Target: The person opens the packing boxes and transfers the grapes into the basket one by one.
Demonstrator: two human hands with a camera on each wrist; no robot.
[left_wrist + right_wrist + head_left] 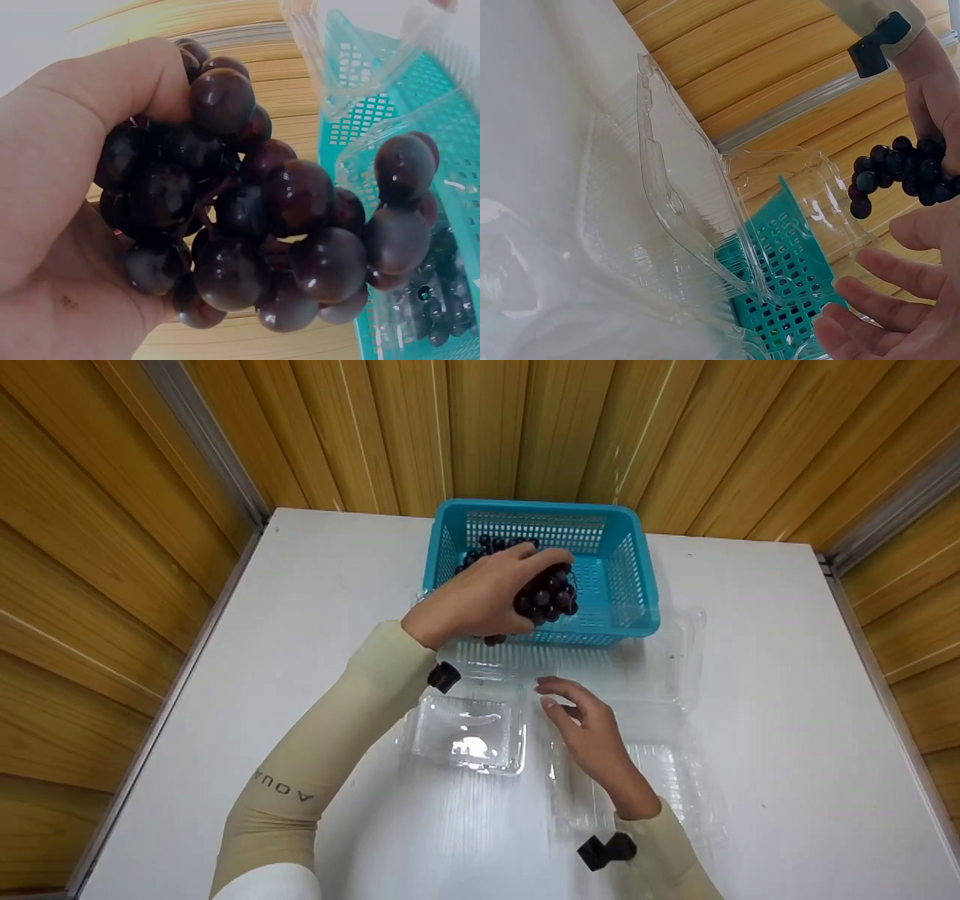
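Note:
A bunch of dark purple grapes (550, 596) is gripped by my left hand (484, 589), raised over a teal plastic basket (649, 619). In the left wrist view the thumb and fingers curl round the grapes (229, 270), and part of the bunch hangs free. More grapes (471, 556) lie in the basket's left side, partly hidden by the hand. My right hand (589, 727) hovers lower down, above clear plastic clamshell boxes, holding nothing. Its fingers look relaxed and spread in the right wrist view, below the held bunch.
One clear clamshell box (469, 735) lies left of my right hand, another (667, 772) beneath and right of it. A further clear box (679, 660) stands against the basket's front. Wood-patterned panels (487, 435) edge the white table (757, 675) at the back and sides.

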